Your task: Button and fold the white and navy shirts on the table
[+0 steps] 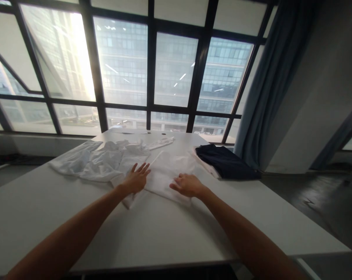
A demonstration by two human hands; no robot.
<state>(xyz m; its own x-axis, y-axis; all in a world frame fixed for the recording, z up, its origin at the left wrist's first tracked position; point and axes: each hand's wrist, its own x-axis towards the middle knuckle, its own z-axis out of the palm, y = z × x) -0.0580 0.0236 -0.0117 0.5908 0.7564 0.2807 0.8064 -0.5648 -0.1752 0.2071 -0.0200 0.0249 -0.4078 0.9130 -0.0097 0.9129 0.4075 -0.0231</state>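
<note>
A white garment (167, 171) lies on the white table in front of me, spread out with its near edge toward me. My left hand (135, 179) rests on its left side with the fingers spread. On its right part lies my right hand (187, 184), the thumb apart from the loosely bent fingers. Neither hand visibly grips the cloth. Some white fabric hangs together in folds below my left hand; whether it belongs to the same garment I cannot tell.
More crumpled white clothing (102, 159) covers the table's left side. At the right, a folded dark navy garment (225, 161) sits on paler cloth. The white table (152, 237) reaches toward large windows, with a blue-grey curtain (269, 85) at the right.
</note>
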